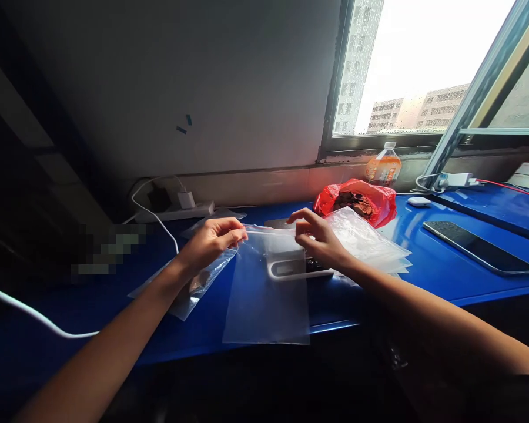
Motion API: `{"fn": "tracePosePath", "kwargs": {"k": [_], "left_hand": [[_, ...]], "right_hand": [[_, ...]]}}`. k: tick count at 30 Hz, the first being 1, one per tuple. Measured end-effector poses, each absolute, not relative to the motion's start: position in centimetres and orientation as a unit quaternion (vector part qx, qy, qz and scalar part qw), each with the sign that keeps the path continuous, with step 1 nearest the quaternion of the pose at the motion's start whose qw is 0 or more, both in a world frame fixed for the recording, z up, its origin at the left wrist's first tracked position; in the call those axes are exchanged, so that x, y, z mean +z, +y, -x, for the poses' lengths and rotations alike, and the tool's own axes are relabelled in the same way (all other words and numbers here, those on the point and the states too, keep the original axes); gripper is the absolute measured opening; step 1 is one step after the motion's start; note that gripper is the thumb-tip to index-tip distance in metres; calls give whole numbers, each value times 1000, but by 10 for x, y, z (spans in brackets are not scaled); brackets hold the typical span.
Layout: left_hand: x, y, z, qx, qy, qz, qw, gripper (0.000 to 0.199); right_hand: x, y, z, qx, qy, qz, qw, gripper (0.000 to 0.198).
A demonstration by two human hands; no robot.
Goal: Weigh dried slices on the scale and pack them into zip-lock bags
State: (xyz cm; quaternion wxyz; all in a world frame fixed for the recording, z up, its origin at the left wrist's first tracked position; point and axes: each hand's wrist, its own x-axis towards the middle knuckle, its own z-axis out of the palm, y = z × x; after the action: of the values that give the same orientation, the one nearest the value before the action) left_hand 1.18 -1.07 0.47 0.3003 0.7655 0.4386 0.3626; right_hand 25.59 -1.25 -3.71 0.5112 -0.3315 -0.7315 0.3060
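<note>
A clear zip-top plastic bag point(267, 305) hangs upright, its top edge stretched between my two hands. My left hand point(216, 239) pinches its upper left corner between thumb and fingers. At the upper right corner my right hand point(315, 236) has thumb and fingers curled on the bag's edge, with the index finger raised and bent. Behind the see-through bag lies a small device with a white rim and a display, like a digital scale point(324, 273), partly hidden. Under my left forearm is another clear bag point(214, 282) with something brownish inside.
A stack of clear bags point(365, 241) lies beside a red plastic bag point(383, 205) of dark dried pieces. An orange drink bottle point(384, 164) stands behind. A phone point(480, 247) and white earbud case point(418, 201) lie right. A power strip point(176, 210) with charger and white cable sits left.
</note>
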Motion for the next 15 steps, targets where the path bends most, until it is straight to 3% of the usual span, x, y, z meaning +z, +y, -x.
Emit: {"fn": "tracePosePath", "kwargs": {"k": [6, 11, 15], "left_hand": [[0, -22, -20, 309, 366, -860, 178, 17], [-9, -32, -35, 245, 296, -921, 58, 19], [-12, -32, -37, 238, 316, -918, 31, 19]], "right_hand": [[-35, -23, -246, 244, -838, 320, 369, 32], [-38, -34, -231, 229, -839, 299, 393, 30], [-40, -33, -229, 240, -822, 323, 402, 25]]}}
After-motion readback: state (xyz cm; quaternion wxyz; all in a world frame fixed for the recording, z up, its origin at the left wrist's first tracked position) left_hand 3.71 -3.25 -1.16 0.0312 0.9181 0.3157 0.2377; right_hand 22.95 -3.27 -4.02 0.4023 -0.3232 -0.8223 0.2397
